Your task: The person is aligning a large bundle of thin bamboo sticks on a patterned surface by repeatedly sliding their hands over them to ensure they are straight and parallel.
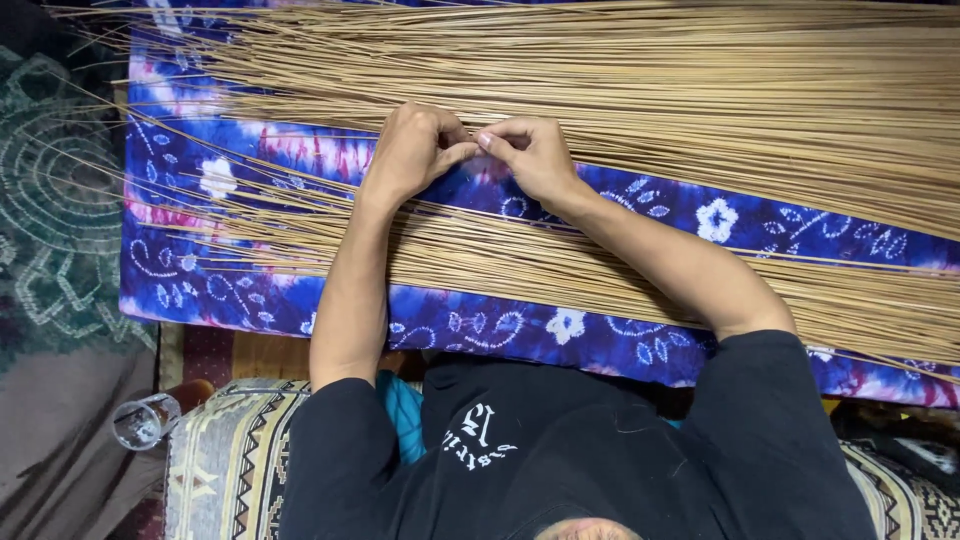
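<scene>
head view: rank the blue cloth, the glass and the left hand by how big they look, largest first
1. blue cloth
2. left hand
3. glass

The cloth is partly hidden under sticks.

You are in a home, seated low in a living space turned to handcraft. A blue and purple tie-dyed cloth [640,205] lies spread before you under long sheaves of thin dry palm-leaf ribs [700,90]. A woven patterned cushion [235,460], a dark green patterned rug [50,200] and a drinking glass [145,420] lying on its side all speak of domestic surroundings.
</scene>
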